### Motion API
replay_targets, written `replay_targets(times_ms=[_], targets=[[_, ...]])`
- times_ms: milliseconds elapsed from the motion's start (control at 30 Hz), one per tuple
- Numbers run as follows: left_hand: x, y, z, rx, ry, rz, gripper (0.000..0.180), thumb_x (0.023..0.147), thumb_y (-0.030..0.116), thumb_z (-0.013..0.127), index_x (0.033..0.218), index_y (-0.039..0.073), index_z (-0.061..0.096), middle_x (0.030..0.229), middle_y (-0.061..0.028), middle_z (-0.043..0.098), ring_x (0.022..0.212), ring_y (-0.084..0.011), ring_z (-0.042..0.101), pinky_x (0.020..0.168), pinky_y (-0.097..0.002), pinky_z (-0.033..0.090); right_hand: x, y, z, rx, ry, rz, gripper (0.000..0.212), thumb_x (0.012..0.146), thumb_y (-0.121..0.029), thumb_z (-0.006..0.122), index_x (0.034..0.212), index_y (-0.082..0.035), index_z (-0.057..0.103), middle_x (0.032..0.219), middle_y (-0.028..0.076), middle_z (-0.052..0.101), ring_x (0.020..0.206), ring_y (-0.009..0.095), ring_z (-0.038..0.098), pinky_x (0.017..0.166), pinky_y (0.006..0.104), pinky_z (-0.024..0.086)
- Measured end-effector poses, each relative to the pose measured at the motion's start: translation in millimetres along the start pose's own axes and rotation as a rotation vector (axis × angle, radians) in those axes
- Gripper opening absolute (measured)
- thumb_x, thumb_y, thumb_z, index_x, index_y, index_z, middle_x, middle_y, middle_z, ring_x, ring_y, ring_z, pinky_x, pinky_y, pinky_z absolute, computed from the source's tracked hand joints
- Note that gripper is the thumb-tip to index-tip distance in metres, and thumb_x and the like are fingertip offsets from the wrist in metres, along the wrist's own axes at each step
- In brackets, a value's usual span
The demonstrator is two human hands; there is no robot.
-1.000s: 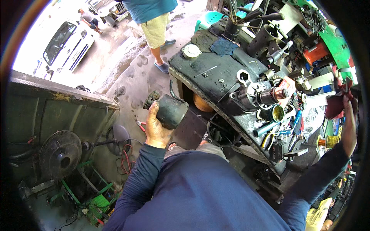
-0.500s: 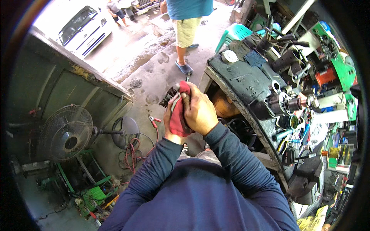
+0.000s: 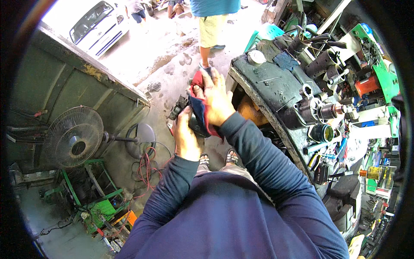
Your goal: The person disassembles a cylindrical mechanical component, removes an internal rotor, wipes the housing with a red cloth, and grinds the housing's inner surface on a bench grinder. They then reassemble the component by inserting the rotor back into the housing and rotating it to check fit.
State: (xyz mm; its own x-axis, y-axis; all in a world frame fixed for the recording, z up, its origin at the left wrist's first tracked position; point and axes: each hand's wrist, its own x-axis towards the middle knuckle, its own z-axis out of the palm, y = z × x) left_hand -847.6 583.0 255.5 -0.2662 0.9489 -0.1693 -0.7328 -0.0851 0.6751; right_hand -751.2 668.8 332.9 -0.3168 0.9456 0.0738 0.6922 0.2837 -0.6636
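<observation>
Left hand: grip curled round a dark cylindrical part, thumb up along its near side, knobbly end pointing out left. Part is in mid-air before the torso, over the floor, left of the counter.

Right hand: laid over a red and dark-blue cloth on the part's right side, upper fingers stretched out. Whether this grip pinches the cloth, cannot tell.

Change: one second back, left hand held the part alone; right arm was away at far right with the red cloth. Half a second back, both hands were together, cloth showing red, right fingers more bent. Now the right fingers are straighter and the cloth's dark-blue area shows.

On the counter, as before: metal housing with copper-wound core, white round piece. Left: standing fan, red cable on the floor near its base. Both sandals now show more fully below the hands.
</observation>
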Motion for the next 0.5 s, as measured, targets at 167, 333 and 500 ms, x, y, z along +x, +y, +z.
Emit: replay_targets(times_ms=[167,333,500], targets=[[-6,13,9,0.309,0.053,0.212,0.033,0.111,0.029,0.047,0.122,0.004,0.065,0.116,-0.0056,0.068,0.106,-0.0166,0.065,0.097,-0.0336,0.052,-82,18,10,-0.117,0.144,-0.492,0.069,0.086,-0.023,0.069,0.151,-0.007,0.053,0.159,0.016,0.048,0.150,0.047,0.038,0.118,0.0721,0.025],[-7,21,29,0.130,0.167,0.012,0.032,0.103,0.043,0.054,0.106,0.013,0.066,0.096,-0.0019,0.073,0.083,-0.0171,0.071,0.080,-0.0339,0.057,-95,67,-21,-0.266,0.009,-0.835,0.059,0.083,-0.023,0.067,0.142,-0.020,0.066,0.162,0.002,0.049,0.154,0.032,0.038,0.122,0.0694,0.023],[-21,20,38,-0.242,0.219,-0.134,0.037,0.095,0.048,0.064,0.109,0.015,0.070,0.105,-0.0036,0.077,0.093,-0.0232,0.074,0.086,-0.0426,0.060,-103,95,-39,0.256,0.045,-0.553,0.043,0.097,-0.019,0.063,0.140,-0.016,0.066,0.154,0.015,0.054,0.146,0.035,0.046,0.115,0.0555,0.040]])
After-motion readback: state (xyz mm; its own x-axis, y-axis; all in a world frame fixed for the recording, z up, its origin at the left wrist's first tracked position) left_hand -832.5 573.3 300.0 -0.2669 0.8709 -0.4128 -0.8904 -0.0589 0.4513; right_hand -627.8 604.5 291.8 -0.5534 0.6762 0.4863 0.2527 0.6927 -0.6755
